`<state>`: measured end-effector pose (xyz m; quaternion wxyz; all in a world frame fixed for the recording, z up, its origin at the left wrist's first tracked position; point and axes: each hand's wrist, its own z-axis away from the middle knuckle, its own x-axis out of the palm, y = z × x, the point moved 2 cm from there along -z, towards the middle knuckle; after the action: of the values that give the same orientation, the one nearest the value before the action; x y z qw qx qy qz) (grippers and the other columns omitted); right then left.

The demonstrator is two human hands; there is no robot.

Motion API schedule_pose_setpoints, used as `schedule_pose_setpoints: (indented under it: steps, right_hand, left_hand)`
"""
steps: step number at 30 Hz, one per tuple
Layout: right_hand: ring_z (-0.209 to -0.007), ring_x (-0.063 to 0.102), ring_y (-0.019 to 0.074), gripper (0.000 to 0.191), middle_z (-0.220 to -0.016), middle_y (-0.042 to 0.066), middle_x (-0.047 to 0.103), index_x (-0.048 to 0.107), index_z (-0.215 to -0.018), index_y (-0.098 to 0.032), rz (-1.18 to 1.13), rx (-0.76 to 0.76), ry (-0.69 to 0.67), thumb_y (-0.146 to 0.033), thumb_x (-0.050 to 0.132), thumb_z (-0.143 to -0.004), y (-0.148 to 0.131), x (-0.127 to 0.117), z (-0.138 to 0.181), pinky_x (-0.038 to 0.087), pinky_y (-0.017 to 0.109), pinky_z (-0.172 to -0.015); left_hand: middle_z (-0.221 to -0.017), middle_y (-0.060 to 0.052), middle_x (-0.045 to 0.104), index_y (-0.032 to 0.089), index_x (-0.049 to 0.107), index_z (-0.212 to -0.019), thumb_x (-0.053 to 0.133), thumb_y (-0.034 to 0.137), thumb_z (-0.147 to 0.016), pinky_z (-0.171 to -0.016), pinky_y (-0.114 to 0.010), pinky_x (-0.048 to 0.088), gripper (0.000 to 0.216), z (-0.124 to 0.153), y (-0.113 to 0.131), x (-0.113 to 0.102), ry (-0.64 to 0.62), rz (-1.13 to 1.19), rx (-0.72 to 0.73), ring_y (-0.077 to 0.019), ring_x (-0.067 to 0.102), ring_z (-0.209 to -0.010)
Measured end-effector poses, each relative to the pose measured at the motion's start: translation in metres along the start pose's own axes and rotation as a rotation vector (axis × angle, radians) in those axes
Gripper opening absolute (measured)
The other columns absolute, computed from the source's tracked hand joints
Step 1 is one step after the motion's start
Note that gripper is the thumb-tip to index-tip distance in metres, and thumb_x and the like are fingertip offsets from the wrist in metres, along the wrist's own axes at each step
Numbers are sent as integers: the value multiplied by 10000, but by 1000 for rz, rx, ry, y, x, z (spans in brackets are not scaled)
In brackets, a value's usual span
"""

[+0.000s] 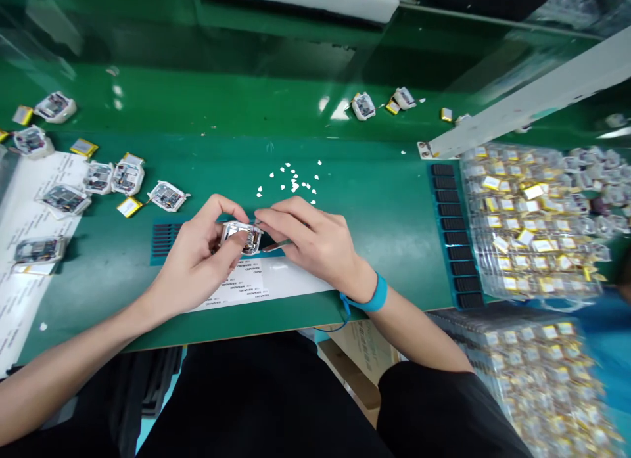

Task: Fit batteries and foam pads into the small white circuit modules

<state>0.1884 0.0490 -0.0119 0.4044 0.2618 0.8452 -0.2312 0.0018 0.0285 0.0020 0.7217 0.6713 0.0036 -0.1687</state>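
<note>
Over the front middle of the bench, my left hand [204, 254] grips a small white watch-like housing [250, 240] with its electronics exposed. The left thumb presses on its inner face. My right hand [315, 241] is closed around metal tweezers [277, 246], its fingertips at the housing's right edge. Those fingers hide the fine detail where tool and housing meet. Beneath both hands lies a printed white sheet [286, 284], beside a teal strip with dark slots [165, 240]. Small white stickers or tabs [294, 181] lie scattered beyond my hands.
Several open housings [64, 198] and yellow-edged battery packs [83, 147] lie at the left. Two more housings [363, 106] sit at the back. At the right are a row of black pieces [447, 234] and stacked clear trays [532, 221]. A white post [532, 93] slants there.
</note>
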Motion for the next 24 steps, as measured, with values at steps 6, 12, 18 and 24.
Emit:
schedule_pose_setpoints:
  steps: [6, 12, 18, 24]
  right_hand:
    - [-713, 639, 74, 225, -939, -23, 722, 600, -1112, -189, 76, -74, 16, -66, 493, -958, -3, -4, -1, 351, 269, -460]
    - [-678, 581, 77, 219, -885, -21, 675, 600, -1112, -193, 116, -77, 2, -70, 533, -942, -4, -3, 0, 302, 280, -441]
    - [-636, 535, 73, 131, -803, -36, 632, 643, -1040, -207, 105, -101, 51, -122, 601, -950, -6, -7, 1, 283, 274, -427]
    - [-581, 497, 73, 152, -759, -34, 618, 699, -1005, -190, 135, -121, 13, -130, 570, -953, -10, -8, -1, 248, 285, -401]
  left_hand:
    - [-449, 71, 544, 209, 517, -956, 584, 193, -892, -301, -197, 351, 94, -1, 0, -2, 9, 37, -6, -98, 422, -308]
    - [-442, 73, 536, 210, 519, -936, 580, 186, -887, -303, -196, 345, 82, -2, 1, -2, 24, 36, -1, -95, 417, -309]
    - [-468, 79, 511, 222, 510, -928, 574, 183, -901, -338, -199, 318, 79, 1, 1, -2, 32, -22, 9, -87, 399, -342]
    - [-526, 80, 523, 241, 512, -993, 547, 216, -963, -371, -213, 308, 52, 5, -8, -1, -4, -104, 21, -91, 415, -384]
